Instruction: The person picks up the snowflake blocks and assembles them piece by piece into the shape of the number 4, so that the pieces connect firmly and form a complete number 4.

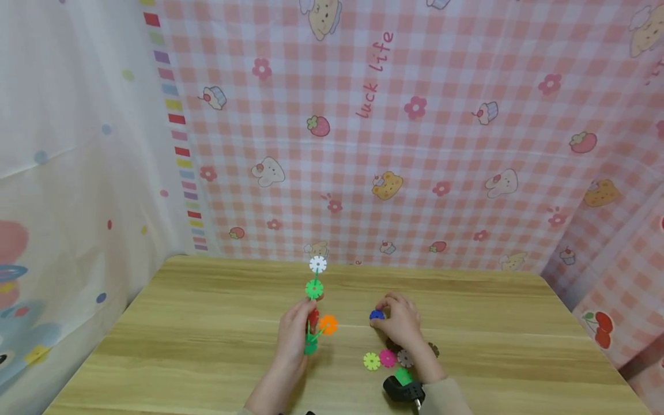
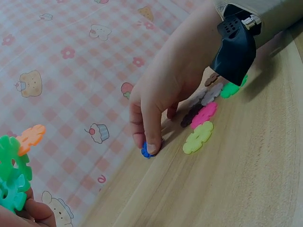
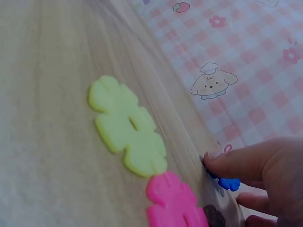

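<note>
My left hand [image 1: 287, 337] grips a joined build of notched plastic snowflake discs, held upright at the middle of the table. A white disc [image 1: 318, 264] tops it, with a green disc [image 1: 313, 289] below. Lower down are a red disc [image 1: 313, 317], partly behind the fingers, an orange disc [image 1: 328, 324] sticking out to the right, and a teal disc [image 1: 310, 346]. To the right, my right hand [image 1: 404, 324] pinches a blue snowflake disc [image 2: 146, 151] between thumb and fingers, close over the wooden tabletop. The hand covers part of that disc.
Loose discs lie near my right wrist: yellow-green [image 1: 371, 361], pink [image 1: 387, 358], grey [image 1: 405, 358], green [image 1: 403, 376] and brown ones [image 1: 434, 349]. A black camera mount [image 1: 400, 390] on the right wrist overlaps the green one. A pink checked cloth [image 1: 363, 144] hangs behind the wooden table [image 1: 207, 346].
</note>
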A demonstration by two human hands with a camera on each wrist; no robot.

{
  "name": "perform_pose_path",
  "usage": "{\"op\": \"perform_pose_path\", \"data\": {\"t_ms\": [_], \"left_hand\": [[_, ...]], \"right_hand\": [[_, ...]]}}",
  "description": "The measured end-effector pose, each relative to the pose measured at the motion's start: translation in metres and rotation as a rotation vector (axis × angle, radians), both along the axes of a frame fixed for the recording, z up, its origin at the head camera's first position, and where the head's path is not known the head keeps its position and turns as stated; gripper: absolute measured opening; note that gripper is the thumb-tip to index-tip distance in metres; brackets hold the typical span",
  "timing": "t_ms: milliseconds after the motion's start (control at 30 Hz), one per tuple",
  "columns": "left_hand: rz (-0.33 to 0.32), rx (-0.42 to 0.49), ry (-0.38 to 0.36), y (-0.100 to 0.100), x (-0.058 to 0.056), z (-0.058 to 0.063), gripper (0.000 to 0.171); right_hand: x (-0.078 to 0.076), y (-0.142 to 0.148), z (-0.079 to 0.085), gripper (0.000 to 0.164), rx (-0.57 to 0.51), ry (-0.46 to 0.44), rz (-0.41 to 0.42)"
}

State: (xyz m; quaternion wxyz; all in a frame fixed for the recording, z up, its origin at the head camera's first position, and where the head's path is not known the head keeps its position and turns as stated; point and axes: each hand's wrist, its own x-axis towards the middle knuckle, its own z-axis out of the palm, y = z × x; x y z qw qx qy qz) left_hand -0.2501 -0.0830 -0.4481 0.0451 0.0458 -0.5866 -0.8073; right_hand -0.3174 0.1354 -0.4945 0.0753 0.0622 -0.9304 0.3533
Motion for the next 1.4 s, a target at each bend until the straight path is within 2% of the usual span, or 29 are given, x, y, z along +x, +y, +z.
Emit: {"op": "perform_pose_path", "data": {"t_ms": [167, 333, 433, 667, 933, 1067, 1233, 1400], "left_hand": [[0.008, 0.000, -0.008, 0.000, 0.000, 0.000, 0.030], [0.005, 0.006, -0.004, 0.000, 0.000, 0.000, 0.029], [0.004, 0.004, -0.001, -0.001, 0.001, 0.000, 0.030], [0.007, 0.009, 0.005, -0.001, 0.001, 0.001, 0.029], [0.010, 0.023, 0.011, -0.001, 0.001, 0.002, 0.029], [0.013, 0.020, 0.019, -0.002, 0.001, 0.001, 0.029], [0.010, 0.015, 0.016, -0.002, 0.001, 0.000, 0.029], [0.008, 0.010, 0.006, -0.003, 0.000, 0.001, 0.029]], "right_hand": [[-0.001, 0.000, 0.000, 0.021, -0.035, 0.041, 0.060], [-0.001, 0.000, 0.000, 0.018, -0.111, 0.034, 0.100], [-0.002, 0.000, -0.001, 0.016, -0.178, 0.007, 0.105], [-0.003, 0.001, 0.003, 0.011, -0.432, -0.100, 0.092], [-0.001, -0.003, 0.017, 0.023, -0.672, -0.219, 0.114], [0.002, -0.007, 0.024, 0.024, -0.733, -0.250, 0.134], [0.006, -0.012, 0.031, 0.023, -0.854, -0.282, 0.228], [0.011, -0.016, 0.036, 0.011, -0.976, -0.318, 0.393]]}}
